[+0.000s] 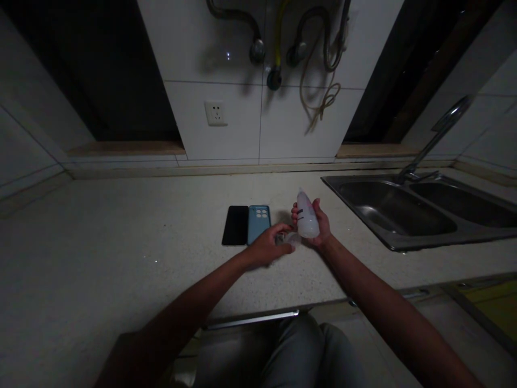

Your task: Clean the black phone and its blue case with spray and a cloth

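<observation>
My right hand (pixel 321 223) is closed around a translucent white squeeze bottle (pixel 308 220). The bottle's narrow tip points up and away from me, and its wide bottom faces me. Just left of it, my left hand (pixel 269 247) curls its fingers and thumb about a small clear plastic piece (pixel 293 238), whose exact kind I cannot make out. Beyond the left hand, a blue phone case (pixel 257 222) with round camera holes lies on the counter. A black phone (pixel 236 225) rests flat right beside it, to the left.
A pale speckled counter (pixel 121 231) runs along the tiled wall. At the right is a double metal sink (pixel 388 202) with a tall faucet (pixel 434 134). Hoses (pixel 323 37) and a wall socket (pixel 216 113) are at the back. An open drawer edge (pixel 254 319) shows near my legs.
</observation>
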Action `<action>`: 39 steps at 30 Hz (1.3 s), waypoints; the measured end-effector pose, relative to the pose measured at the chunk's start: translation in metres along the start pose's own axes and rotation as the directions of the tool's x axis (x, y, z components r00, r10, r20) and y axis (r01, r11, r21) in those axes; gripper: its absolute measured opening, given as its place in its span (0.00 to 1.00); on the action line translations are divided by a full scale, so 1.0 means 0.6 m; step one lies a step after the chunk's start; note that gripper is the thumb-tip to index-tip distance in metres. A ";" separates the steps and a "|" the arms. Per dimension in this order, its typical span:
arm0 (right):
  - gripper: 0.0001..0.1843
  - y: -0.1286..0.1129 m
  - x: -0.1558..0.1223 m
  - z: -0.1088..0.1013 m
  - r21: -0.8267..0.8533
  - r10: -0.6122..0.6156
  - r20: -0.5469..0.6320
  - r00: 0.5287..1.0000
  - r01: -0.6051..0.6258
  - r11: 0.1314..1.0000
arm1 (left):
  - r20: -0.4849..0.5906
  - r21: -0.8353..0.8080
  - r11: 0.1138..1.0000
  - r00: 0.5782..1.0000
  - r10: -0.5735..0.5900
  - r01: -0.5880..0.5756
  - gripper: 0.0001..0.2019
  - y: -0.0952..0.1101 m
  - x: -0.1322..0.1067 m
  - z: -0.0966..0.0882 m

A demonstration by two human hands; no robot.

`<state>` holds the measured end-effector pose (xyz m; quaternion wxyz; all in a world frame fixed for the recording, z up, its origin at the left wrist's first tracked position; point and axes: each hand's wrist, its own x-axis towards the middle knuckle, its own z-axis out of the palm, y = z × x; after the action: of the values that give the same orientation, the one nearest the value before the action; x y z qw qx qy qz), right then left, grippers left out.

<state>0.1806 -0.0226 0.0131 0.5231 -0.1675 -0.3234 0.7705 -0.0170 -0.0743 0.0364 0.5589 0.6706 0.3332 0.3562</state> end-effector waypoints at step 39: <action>0.24 0.000 -0.008 0.003 -0.019 0.022 0.054 0.998 -0.021 1.000 | -0.180 -0.162 0.975 0.966 -0.183 0.154 0.12 -0.013 0.031 -0.067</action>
<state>0.1814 -0.0276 0.0143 0.5043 -0.1549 -0.3428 0.7773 -0.0421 -0.0368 0.0357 0.6000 0.5589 0.4149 0.3943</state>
